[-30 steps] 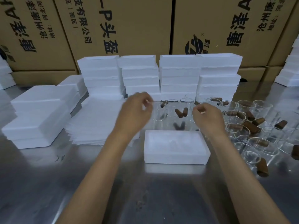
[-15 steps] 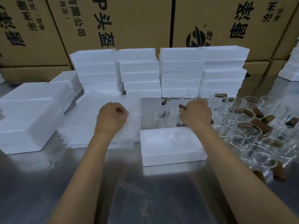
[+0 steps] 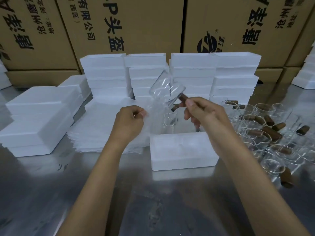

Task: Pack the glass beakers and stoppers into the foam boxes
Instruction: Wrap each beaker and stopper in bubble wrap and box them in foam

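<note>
Right hand point(image 3: 202, 113): lifted above the foam box, fingers curled round a brown stopper point(image 3: 183, 98) and a tipped glass beaker point(image 3: 175, 95).
Left hand point(image 3: 129, 121): fingers pinch a thin clear sheet point(image 3: 153, 120).
Foam box point(image 3: 182, 150): on the table point(image 3: 119, 193), under both hands.
Other beakers point(image 3: 255, 135): at 3 o'clock of the box.

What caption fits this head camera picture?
Right hand lifts a glass beaker and stopper; left hand pinches a plastic sheet above the foam box.

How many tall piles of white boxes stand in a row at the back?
4, side by side before the cardboard cartons: far-left pile, second pile, third pile, far-right pile. More may hide behind.
</note>
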